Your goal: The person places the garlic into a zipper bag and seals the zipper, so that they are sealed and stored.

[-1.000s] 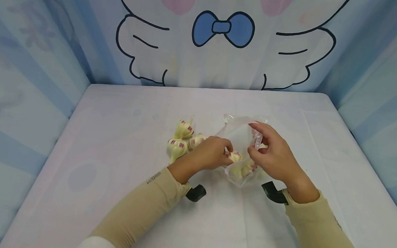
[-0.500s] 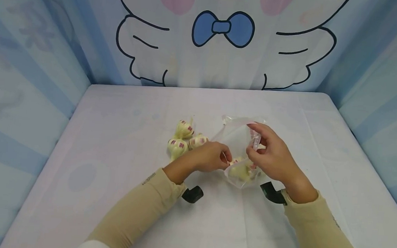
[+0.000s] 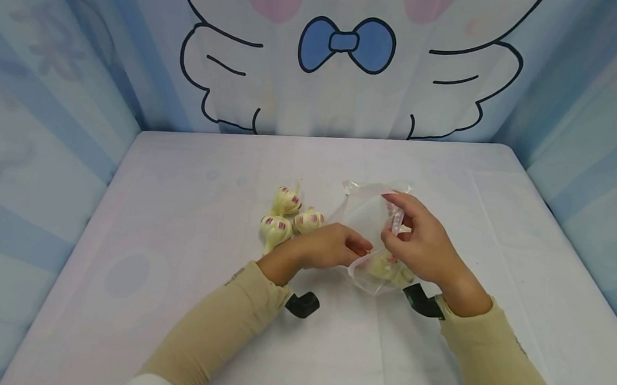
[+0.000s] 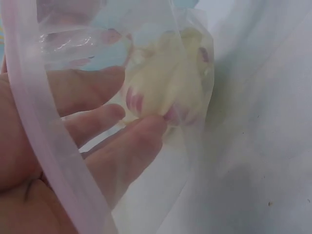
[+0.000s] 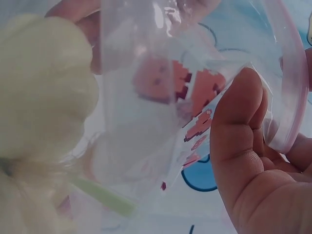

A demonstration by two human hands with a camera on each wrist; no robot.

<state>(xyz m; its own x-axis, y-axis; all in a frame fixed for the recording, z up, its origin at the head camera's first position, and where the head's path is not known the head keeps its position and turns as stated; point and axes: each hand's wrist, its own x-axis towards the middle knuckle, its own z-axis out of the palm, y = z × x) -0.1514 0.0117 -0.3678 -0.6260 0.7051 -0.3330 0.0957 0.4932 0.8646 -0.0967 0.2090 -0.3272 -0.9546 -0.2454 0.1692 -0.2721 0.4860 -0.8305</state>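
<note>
A clear plastic bag (image 3: 361, 214) with a pink-edged mouth lies tilted on the table, printed with red marks. My right hand (image 3: 423, 242) pinches the bag's edge between thumb and fingers. My left hand (image 3: 330, 245) reaches into the mouth; in the left wrist view its fingers (image 4: 134, 151) are loosely extended, their tips at a cream garlic bulb (image 4: 163, 83) with purple-red marks. Several garlic bulbs (image 3: 385, 270) sit in the bag's lower part, blurred by the film. The right wrist view shows a garlic bulb (image 5: 44, 87) close up.
Three loose garlic bulbs (image 3: 286, 202) lie together beyond my left wrist, left of the bag. The white-covered table (image 3: 180, 208) ends at a curtain (image 3: 340, 100) behind, with more curtains at both sides. A dark wrist camera piece (image 3: 303, 304) juts from each sleeve.
My left hand has brought a garlic bulb from the bag's mouth down inside, and its fingers have loosened. My right hand keeps its pinch on the bag, shifting slightly left.
</note>
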